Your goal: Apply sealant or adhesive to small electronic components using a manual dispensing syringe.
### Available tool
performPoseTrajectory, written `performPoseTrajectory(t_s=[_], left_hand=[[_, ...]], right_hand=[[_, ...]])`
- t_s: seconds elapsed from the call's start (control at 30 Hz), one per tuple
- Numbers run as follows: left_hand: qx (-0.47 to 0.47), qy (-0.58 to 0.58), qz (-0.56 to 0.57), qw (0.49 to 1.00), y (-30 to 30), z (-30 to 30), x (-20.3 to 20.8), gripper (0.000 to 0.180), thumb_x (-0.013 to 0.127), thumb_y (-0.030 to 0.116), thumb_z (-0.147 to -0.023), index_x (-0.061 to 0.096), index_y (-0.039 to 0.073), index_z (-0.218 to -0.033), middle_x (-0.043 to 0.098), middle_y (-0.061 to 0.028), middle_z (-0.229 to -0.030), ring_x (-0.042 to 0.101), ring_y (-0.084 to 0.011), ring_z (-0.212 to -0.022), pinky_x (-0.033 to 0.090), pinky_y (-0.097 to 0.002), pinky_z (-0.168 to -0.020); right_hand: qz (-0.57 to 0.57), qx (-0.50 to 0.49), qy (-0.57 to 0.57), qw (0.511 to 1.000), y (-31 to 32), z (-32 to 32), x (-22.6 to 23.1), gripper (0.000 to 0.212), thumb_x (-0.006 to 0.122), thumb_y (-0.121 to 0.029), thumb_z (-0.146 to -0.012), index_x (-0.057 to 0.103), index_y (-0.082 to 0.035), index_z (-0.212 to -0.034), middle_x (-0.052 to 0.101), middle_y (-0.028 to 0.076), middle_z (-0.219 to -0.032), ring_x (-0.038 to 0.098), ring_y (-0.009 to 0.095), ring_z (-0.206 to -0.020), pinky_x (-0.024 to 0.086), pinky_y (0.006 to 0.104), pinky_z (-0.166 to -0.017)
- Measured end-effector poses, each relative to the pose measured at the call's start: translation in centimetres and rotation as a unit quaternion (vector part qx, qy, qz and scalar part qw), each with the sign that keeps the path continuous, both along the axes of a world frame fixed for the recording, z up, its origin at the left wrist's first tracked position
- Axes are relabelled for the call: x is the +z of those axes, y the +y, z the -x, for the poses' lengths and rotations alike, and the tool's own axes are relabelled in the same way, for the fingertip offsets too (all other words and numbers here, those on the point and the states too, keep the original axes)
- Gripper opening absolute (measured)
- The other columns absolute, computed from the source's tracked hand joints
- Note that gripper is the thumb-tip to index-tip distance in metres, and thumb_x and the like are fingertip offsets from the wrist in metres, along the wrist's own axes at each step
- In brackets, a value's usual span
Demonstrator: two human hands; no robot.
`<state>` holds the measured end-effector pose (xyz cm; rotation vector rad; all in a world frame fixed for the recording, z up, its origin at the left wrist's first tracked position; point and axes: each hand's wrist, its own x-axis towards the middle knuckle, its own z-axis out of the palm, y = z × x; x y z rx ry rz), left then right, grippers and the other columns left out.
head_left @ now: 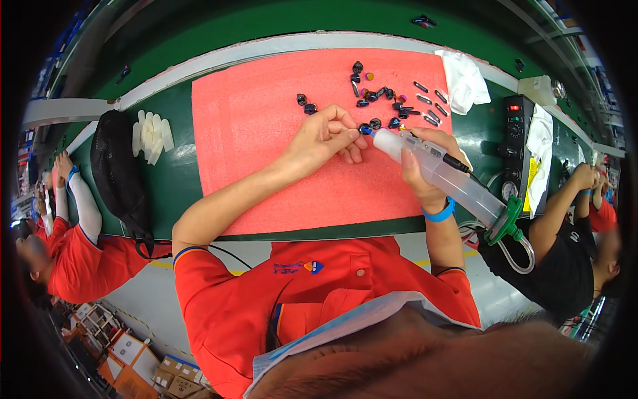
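Note:
My left hand is over the pink foam mat, its thumb and fingertips pinched on a small dark glossy part. My right hand is closed around a large translucent dispensing syringe, held at a slant. The syringe's narrow tip points left and meets or nearly touches the small part; I cannot tell which. A green cap with a clear hose closes the syringe's back end. Beyond my hands lie several dark small parts and several slim dark oblong pieces.
A white cloth lies at the mat's far right corner. A black control box with a gauge stands at right. At left are a black pouch and pale finger cots. Co-workers sit at both sides.

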<state>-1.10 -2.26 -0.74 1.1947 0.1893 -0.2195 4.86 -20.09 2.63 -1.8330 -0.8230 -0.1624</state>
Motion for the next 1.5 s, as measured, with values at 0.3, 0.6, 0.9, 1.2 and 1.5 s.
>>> performPoseTrajectory(t_s=[0.3,0.6,0.9,1.2,1.5], left_hand=[[0.005,-0.012,0.0,1.0,-0.2,0.1,-0.1,0.005,0.042,0.002,-0.084,0.039,0.0,-0.086,0.058,-0.0132,-0.075,0.058,-0.0157,-0.062,0.047,-0.0239,-0.053],[0.001,-0.015,-0.009,1.0,-0.2,0.1,-0.1,0.006,0.042,0.002,-0.084,0.04,-0.001,-0.089,0.058,-0.0125,-0.077,0.058,-0.0146,-0.063,0.047,-0.0234,-0.054],[-0.16,-0.055,0.013,0.986,1.9,-0.4,0.6,0.018,0.045,0.006,-0.083,0.049,-0.002,-0.099,0.059,-0.0097,-0.084,0.057,-0.014,-0.068,0.047,-0.024,-0.059],[-0.03,0.001,-0.036,0.999,0.9,-0.3,0.3,0.016,0.045,0.003,-0.083,0.051,-0.005,-0.095,0.058,-0.0104,-0.081,0.058,-0.0142,-0.067,0.051,-0.0241,-0.059],[-0.023,-0.007,-0.051,0.998,0.7,-0.2,0.3,0.016,0.045,0.003,-0.083,0.052,-0.005,-0.094,0.058,-0.0093,-0.079,0.058,-0.0128,-0.066,0.051,-0.0238,-0.059]], right_hand=[[0.013,0.011,-0.024,1.0,-0.1,-0.2,0.4,0.028,0.064,-0.011,-0.064,0.054,0.004,-0.085,0.058,0.012,-0.077,0.058,0.017,-0.065,0.046,0.0255,-0.062],[-0.009,0.013,-0.012,1.0,-0.7,-0.4,0.4,0.032,0.063,-0.014,-0.065,0.051,0.003,-0.089,0.057,0.013,-0.077,0.056,0.018,-0.068,0.045,0.0272,-0.062],[-0.28,-0.055,0.044,0.957,-0.9,-0.9,0.0,0.048,0.056,-0.034,-0.071,0.04,0.002,-0.098,0.053,0.017,-0.077,0.055,0.022,-0.069,0.046,0.0316,-0.064],[-0.056,0.072,-0.102,0.991,-1.3,-0.3,-0.2,0.04,0.063,-0.024,-0.066,0.046,0.001,-0.092,0.057,0.017,-0.076,0.058,0.024,-0.067,0.047,0.0308,-0.062],[-0.017,0.084,-0.113,0.99,-0.5,-0.2,0.6,0.032,0.065,-0.014,-0.061,0.05,-0.001,-0.086,0.06,0.017,-0.074,0.061,0.025,-0.065,0.048,0.0291,-0.059]])
